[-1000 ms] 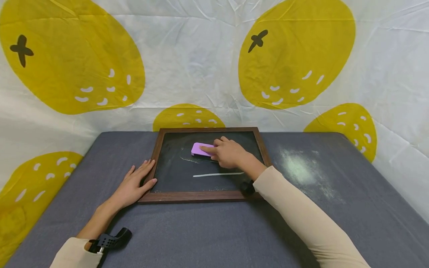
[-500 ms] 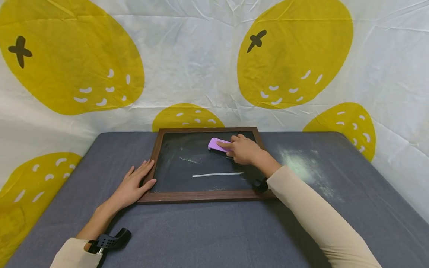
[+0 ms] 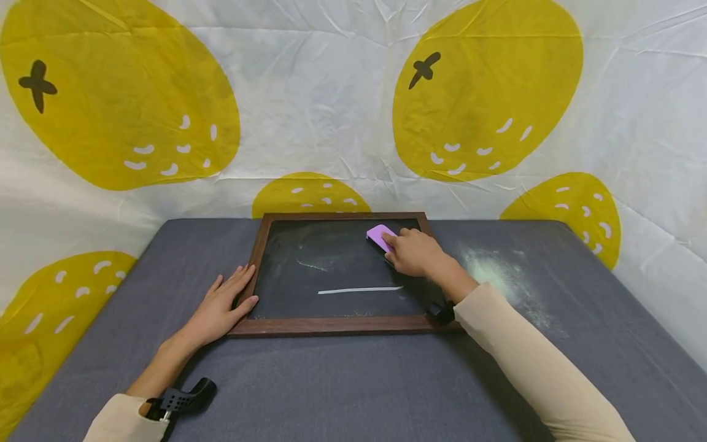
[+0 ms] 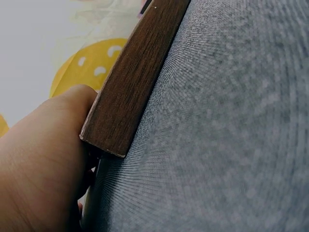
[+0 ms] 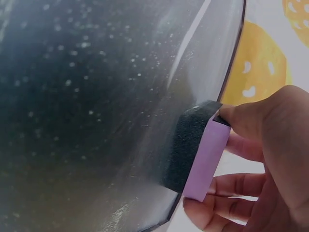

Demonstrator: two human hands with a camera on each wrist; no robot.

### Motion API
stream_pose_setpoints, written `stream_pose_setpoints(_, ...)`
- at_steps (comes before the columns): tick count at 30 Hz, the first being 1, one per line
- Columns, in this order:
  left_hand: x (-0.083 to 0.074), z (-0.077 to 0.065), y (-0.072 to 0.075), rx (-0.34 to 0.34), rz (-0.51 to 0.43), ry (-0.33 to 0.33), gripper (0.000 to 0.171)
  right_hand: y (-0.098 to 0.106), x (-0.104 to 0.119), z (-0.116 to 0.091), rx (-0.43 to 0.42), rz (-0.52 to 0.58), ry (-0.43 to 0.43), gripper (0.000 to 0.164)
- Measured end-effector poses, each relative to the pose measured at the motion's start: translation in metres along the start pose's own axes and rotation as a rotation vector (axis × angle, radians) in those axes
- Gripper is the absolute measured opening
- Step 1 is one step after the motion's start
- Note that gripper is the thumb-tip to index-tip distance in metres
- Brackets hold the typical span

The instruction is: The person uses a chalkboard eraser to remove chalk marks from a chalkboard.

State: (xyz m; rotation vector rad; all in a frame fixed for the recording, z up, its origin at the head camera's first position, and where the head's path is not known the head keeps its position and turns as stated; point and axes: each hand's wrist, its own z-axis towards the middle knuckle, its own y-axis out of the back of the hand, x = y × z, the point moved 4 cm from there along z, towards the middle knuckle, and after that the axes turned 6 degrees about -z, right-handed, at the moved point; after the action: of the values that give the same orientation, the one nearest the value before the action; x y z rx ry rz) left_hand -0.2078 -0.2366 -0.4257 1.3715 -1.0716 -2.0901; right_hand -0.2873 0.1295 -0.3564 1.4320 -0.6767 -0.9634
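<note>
A chalkboard (image 3: 298,282) with a brown wooden frame lies on the table. Near its upper right, my right hand (image 3: 417,253) grips a purple eraser (image 3: 381,234) with a dark felt underside. The right wrist view shows thumb and fingers around the purple back of the eraser (image 5: 207,159), felt against the board surface. My left hand (image 3: 220,307) rests with extended fingers on the left side of the frame, near the lower left corner. The left wrist view shows that hand (image 4: 43,154) against the wooden frame edge (image 4: 130,77).
A white chalk line (image 3: 359,290) crosses the lower board, with a fainter chalk trace (image 3: 313,266) above it. Pale chalk dust (image 3: 491,273) marks the grey tablecloth (image 3: 331,387) to the right. A white curtain with yellow fruit prints (image 3: 315,92) hangs behind the table.
My right hand has slid the eraser rightward along the upper board, and the eraser has turned more diagonal. The left hand stays on the frame.
</note>
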Motion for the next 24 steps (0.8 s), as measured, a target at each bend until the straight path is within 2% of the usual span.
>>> stream_pose_setpoints(6, -0.002, -0.001, -0.001, -0.005, 0.004, -0.004, 0.065, 0.001, 0.003, -0.005, -0.042, 0.024, -0.048, 0.044)
stream_pose_setpoints(12, -0.003, 0.001, -0.001, -0.015, 0.026, -0.002, 0.065, 0.003, 0.010, -0.003, -0.067, 0.026, -0.133, 0.027)
stream_pose_setpoints(24, -0.001, 0.001, -0.002, -0.015, 0.055, 0.001, 0.066, 0.000, 0.015, 0.007, -0.077, 0.069, -0.143, 0.029)
